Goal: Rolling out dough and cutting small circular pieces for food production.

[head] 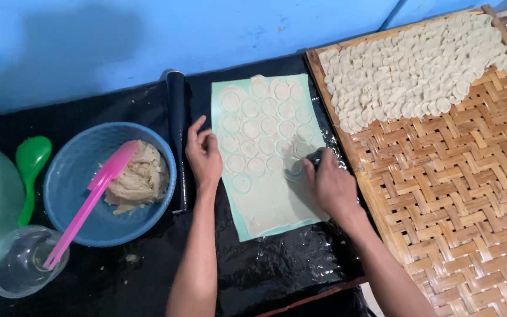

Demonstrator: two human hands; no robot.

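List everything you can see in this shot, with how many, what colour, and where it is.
dough sheet: one, pale, marked with cut circles, centre on the black surface
black surface: one, covers the worktop
woven tray: one, tan, right
cut dough rounds: many, cream, piled at the tray's far end
blue bowl: one, left, holds dough scraps
dough scraps: one heap, cream
pink spatula: one, leaning in the bowl
green spoon: one, far left
clear cup: one, lower left
blue wall: behind
left hand: resting at the sheet's left edge
right hand: pressing a dark round cutter into the sheet
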